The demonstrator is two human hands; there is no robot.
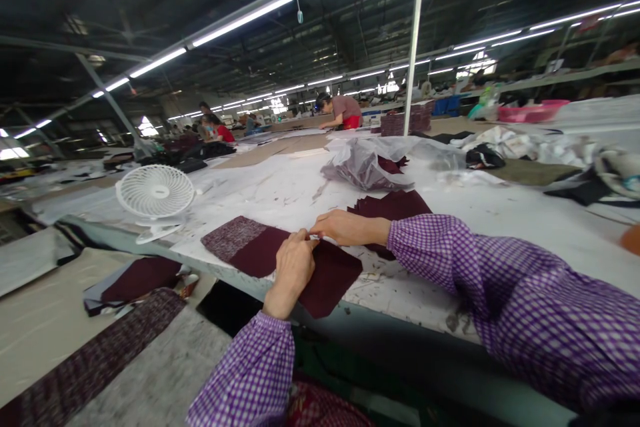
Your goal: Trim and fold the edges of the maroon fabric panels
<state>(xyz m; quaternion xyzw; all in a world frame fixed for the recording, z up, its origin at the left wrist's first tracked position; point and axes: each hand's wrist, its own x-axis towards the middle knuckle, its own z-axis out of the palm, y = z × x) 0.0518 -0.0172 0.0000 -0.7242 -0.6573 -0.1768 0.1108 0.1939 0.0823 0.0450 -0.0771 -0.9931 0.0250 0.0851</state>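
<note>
Dark maroon fabric (330,277) lies at the front edge of the white table (250,193), beside a speckled grey-maroon section (233,237) on its left. My left hand (295,263) rests on the maroon fabric, its fingers bent and pressed together on it. Reaching in from the right, my right hand (343,225) has its thumb and fingers pinched at the fabric's upper edge, close to the left fingertips. Whatever small part lies within the pinch is too small to make out. A stack of maroon pieces (400,205) sits just behind my right wrist.
A white fan (155,193) stands at the left table edge. Behind the stack lies a clear plastic bag (370,163) with maroon cloth. A metal pole (414,47) rises farther back. More cloth (140,280) lies on the lower left surface. A person (345,110) bends over a far table.
</note>
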